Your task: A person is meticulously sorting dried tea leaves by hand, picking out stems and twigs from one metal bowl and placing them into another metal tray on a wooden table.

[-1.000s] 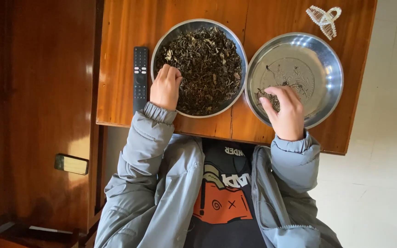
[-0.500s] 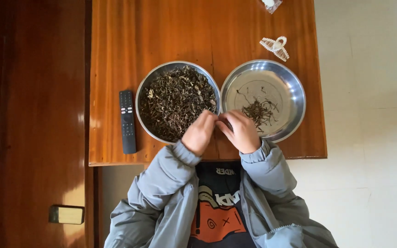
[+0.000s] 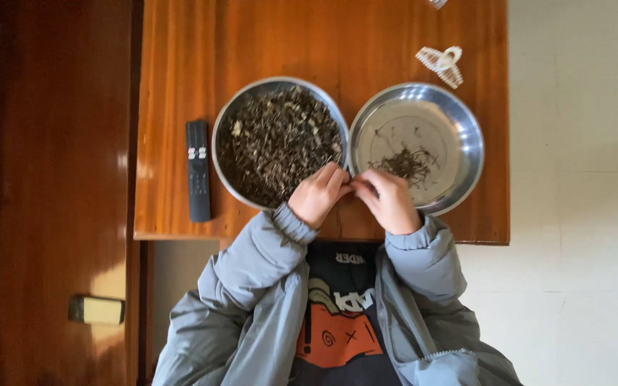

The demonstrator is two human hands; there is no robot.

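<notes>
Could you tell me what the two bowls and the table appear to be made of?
Both bowls look like polished metal, probably stainless steel, given the bright mirror-like rims. The table looks like varnished wood: reddish-brown grain with a glossy sheen.

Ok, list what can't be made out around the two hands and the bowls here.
- Head view: whatever the left hand and right hand pinch between them is too small, hidden by the fingers.
- The dark bits in the full bowl are too fine to identify.
- A pale object on the table is cut off by the top edge.
</notes>
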